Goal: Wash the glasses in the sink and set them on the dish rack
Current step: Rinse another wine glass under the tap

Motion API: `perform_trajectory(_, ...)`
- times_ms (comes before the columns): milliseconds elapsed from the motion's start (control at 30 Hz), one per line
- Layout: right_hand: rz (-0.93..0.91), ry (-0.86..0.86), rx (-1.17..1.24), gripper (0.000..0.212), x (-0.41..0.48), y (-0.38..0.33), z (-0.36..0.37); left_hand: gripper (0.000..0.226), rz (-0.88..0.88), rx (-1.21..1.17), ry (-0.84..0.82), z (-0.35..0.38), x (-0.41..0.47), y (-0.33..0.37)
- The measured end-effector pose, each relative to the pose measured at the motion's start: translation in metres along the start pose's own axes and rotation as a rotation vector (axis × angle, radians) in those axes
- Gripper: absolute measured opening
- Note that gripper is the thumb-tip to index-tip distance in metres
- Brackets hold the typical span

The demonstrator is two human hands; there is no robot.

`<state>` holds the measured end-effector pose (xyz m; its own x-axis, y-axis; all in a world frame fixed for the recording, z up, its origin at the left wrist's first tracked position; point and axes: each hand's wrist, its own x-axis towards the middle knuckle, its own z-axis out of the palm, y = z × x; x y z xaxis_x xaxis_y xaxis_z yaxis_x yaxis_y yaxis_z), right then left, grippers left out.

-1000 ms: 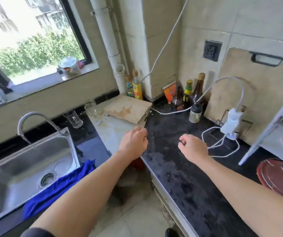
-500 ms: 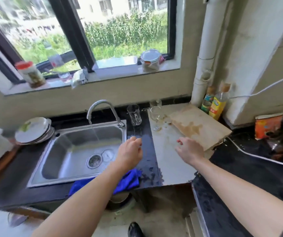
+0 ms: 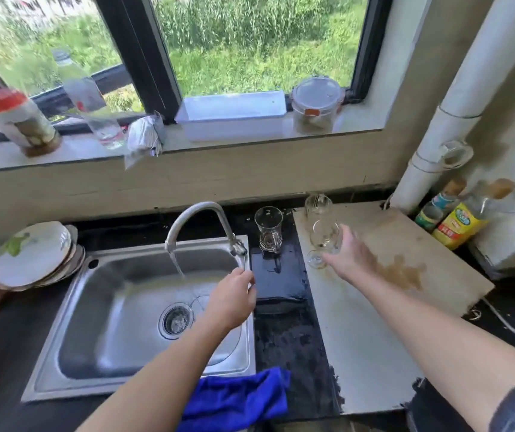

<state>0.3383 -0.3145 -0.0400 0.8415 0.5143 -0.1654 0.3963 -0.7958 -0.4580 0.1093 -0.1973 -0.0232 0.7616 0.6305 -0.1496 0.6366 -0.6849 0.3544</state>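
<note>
A steel sink [image 3: 119,338] lies below me, and its curved tap [image 3: 193,218] runs a thin stream of water. A clear glass mug [image 3: 268,227] stands on the wet black counter just right of the tap. A stemmed wine glass [image 3: 323,241] stands on the pale slab, with a second clear glass [image 3: 317,204] behind it. My right hand [image 3: 354,260] reaches out with straight fingers and touches the right side of the wine glass bowl. My left hand [image 3: 231,297] hovers over the sink's right rim, loosely curled and holding nothing.
Stacked plates [image 3: 35,254] sit left of the sink. A blue cloth [image 3: 237,397] hangs over the front edge. A stained wooden board [image 3: 405,254] lies right of the glasses, with oil bottles [image 3: 455,222] and a white pipe [image 3: 437,151] behind it. Jars and a bottle line the windowsill.
The view swung left from the corner counter to the sink. My right hand stretched forward to the wine glass, and my left hand moved over the sink's right rim.
</note>
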Motion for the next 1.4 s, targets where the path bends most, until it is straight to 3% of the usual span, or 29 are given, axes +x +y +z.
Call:
perform_trajectory(133, 0.034, -0.041, 0.072, 0.102, 0.033, -0.007, 0.011, 0.024, -0.063, -0.043, -0.047, 0.010, 0.019, -0.008)
perform_trajectory(333, -0.039, -0.070, 0.171, 0.076, 0.052, -0.008, 0.028, 0.022, -0.195, -0.097, -0.064, 0.026, 0.032, -0.011)
perform_trajectory(500, -0.155, -0.046, 0.277, 0.074, 0.038, -0.028, 0.015, 0.019, -0.358, -0.227, -0.045, 0.036, 0.029, -0.025)
perform_trajectory(700, -0.328, -0.319, 0.397, 0.064, -0.004, -0.087, 0.035, 0.007, -0.685, -0.511, -0.019, 0.038, 0.007, -0.065)
perform_trajectory(800, -0.343, -0.480, 0.408, 0.067, -0.022, -0.122, 0.068, 0.013, -0.869, -0.859, 0.021, 0.038, -0.003, -0.090)
perform_trajectory(900, -0.283, -0.588, 0.434, 0.072, -0.040, -0.153, 0.107, 0.016, -1.037, -1.129, 0.035, 0.038, -0.014, -0.118)
perform_trajectory(1100, -0.041, -0.649, 0.456, 0.079, -0.060, -0.203, 0.183, 0.018, -1.131, -1.518, -0.001, 0.052, -0.024, -0.181)
perform_trajectory(1400, 0.214, -0.710, 0.393, 0.083, -0.062, -0.235, 0.234, 0.019, -1.217, -1.674, -0.030, 0.098, -0.012, -0.250)
